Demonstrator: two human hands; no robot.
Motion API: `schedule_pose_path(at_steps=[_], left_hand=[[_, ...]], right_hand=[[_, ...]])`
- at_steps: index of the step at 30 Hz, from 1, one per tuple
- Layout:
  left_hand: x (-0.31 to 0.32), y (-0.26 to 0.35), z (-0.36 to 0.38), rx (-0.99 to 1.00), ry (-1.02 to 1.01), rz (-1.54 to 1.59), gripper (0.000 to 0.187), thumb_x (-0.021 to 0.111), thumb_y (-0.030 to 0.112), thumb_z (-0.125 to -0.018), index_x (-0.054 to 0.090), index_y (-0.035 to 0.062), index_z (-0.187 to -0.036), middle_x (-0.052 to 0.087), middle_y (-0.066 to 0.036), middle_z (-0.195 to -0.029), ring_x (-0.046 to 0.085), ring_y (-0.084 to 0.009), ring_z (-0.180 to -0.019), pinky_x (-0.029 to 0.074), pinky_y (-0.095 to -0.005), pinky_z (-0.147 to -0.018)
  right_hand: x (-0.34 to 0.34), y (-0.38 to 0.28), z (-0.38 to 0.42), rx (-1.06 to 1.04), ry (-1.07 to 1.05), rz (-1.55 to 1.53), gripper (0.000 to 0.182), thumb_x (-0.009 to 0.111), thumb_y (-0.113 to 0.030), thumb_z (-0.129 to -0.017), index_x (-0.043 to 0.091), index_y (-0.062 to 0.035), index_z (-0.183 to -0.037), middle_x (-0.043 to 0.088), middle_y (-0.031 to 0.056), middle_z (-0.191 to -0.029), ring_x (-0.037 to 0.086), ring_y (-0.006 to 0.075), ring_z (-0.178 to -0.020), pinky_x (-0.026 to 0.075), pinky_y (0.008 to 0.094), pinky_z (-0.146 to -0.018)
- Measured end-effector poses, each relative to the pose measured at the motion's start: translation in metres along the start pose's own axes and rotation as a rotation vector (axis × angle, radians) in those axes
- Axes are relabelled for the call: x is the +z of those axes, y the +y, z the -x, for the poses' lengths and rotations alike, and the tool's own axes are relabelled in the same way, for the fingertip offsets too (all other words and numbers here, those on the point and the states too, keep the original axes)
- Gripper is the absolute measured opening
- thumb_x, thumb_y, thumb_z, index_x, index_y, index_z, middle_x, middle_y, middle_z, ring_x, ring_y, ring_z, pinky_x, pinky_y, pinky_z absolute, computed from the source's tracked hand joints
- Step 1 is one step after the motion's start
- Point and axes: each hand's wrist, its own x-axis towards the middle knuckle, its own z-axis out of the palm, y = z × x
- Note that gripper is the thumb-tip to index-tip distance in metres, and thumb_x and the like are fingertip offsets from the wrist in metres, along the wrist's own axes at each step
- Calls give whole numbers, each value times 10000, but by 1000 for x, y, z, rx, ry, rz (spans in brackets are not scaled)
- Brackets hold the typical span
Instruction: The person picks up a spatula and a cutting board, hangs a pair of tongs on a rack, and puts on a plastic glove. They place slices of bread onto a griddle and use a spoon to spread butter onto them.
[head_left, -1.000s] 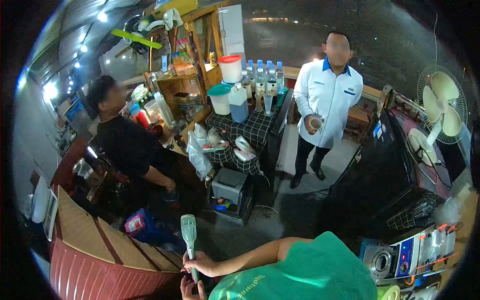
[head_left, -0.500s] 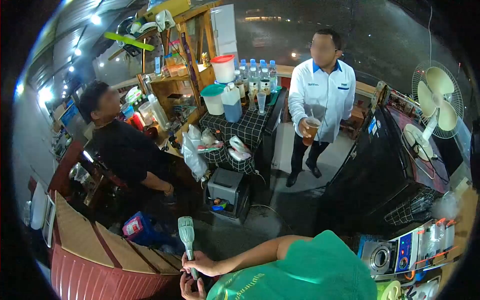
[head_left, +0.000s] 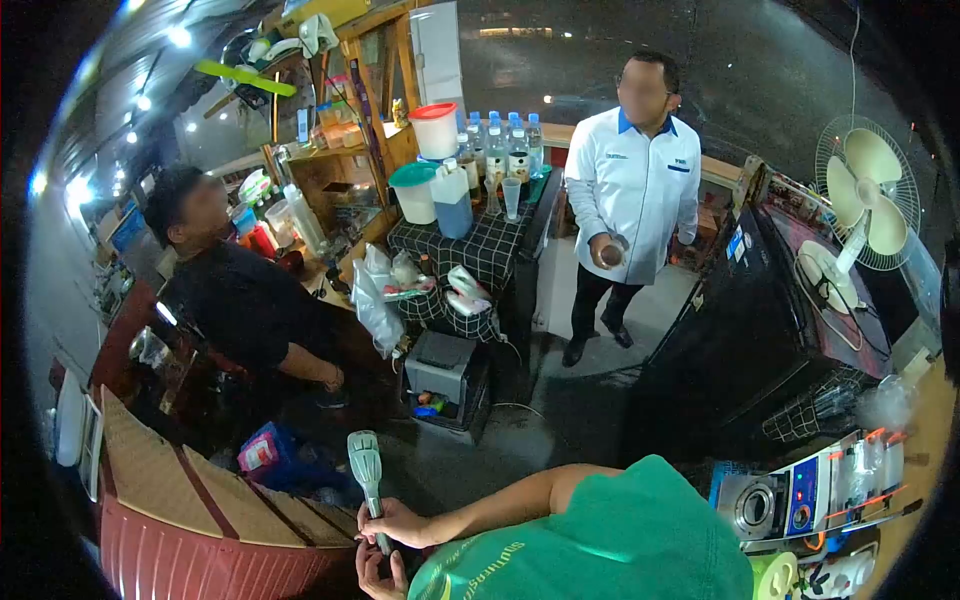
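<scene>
In my right hand [head_left: 398, 522] I hold metal tongs [head_left: 367, 470] with a broad, slotted head. They point up and away from me, and the fingers are closed around the handle. Just below, my left hand [head_left: 380, 574] has its fingers curled about the lower end of the handle; its palm is out of view. My bent right arm, in a green sleeve [head_left: 640, 520], crosses the bottom of the view. The tongs are above the dark floor, near the brown-topped red counter [head_left: 180, 480].
A person in black [head_left: 250, 300] is at the left, and a person in a white shirt [head_left: 635, 190] holds a cup [head_left: 608, 253]. Between them, a checkered-cloth table [head_left: 460, 245] bears tubs and bottles. A fan [head_left: 870, 190] and an appliance with a round dial [head_left: 760, 505] are at the right.
The whole view has shifted slightly. The tongs' head leans a little further left, still in my hands. The white-shirted person's cup has tilted, its top now facing me.
</scene>
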Motion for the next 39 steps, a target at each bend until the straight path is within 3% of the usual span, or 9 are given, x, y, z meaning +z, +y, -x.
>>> schedule_pose_path(at_steps=[6, 11, 14, 15, 17, 19, 22, 36, 39], left_hand=[[0, 4, -3, 47, -15, 4, 263, 762, 170, -799, 615, -46, -826, 610, -242, -1209, 630, -289, -904, 499, -397, -843], [1, 14, -1, -260, -40, 233, 259, 748, 160, -820, 638, -68, -875, 604, -234, -1219, 621, -268, -898, 490, -379, -845], [3, 6, -1, -261, -56, 247, 275, 736, 185, -836, 658, -66, -914, 604, -238, -1213, 623, -280, -948, 486, -373, -851], [2, 4, -4, -263, -58, 248, 275, 736, 185, -836, 658, -66, -914, 604, -238, -1213, 623, -280, -948, 486, -373, -851], [1, 7, -9, -48, -53, 151, 289, 725, 203, -843, 665, -64, -934, 606, -242, -1203, 623, -301, -1009, 483, -388, -879], [-1, 30, -16, -207, -76, 214, 286, 726, 196, -831, 653, -65, -924, 599, -265, -1204, 583, -356, -1126, 437, -423, -975], [4, -1, -6, -90, -65, 175, 269, 726, 153, -836, 615, -66, -944, 536, -277, -1297, 532, -362, -1214, 414, -435, -1016], [5, -7, -9, 71, -91, 117, 339, 753, 179, -809, 596, -36, -1019, 580, -280, -1205, 595, -416, -1088, 470, -452, -932], [3, -13, -7, 89, -131, 142, 354, 729, 107, -823, 620, -66, -1113, 578, -268, -1244, 547, -357, -1200, 425, -428, -995]], right_hand=[[-2, 3, -2, 0, -15, -11, 50, 618, -13, -836, 586, -48, -851, 578, 31, -712, 593, 133, -682, 519, 384, -920], [-3, 1, -2, 18, 7, -24, 50, 625, -15, -826, 587, -41, -844, 579, 37, -707, 598, 136, -684, 523, 384, -912], [-2, 0, -2, -10, -10, -41, 51, 628, -18, -817, 586, -40, -837, 584, 40, -723, 599, 138, -685, 525, 377, -910], [0, 0, -4, 3, 23, -9, 54, 630, -18, -811, 584, -41, -828, 592, 45, -721, 597, 136, -671, 513, 341, -784], [3, -4, -1, 3, 55, 8, 70, 650, -23, -805, 584, -47, -815, 601, 42, -707, 591, 126, -656, 483, 291, -619], [3, -4, 0, -2, 62, 95, 68, 651, -25, -808, 588, -50, -802, 597, 32, -691, 590, 121, -656, 478, 281, -617], [4, -6, 4, 9, 45, 66, 63, 652, -26, -804, 594, -50, -793, 599, 28, -689, 592, 121, -655, 479, 284, -616], [5, -7, 12, 10, 26, 150, 23, 638, -41, -794, 615, -42, -796, 635, 44, -732, 606, 128, -673, 482, 288, -628], [5, -6, 12, 31, 30, 114, 29, 619, -31, -811, 609, -54, -798, 623, 34, -736, 599, 116, -695, 460, 282, -632]])
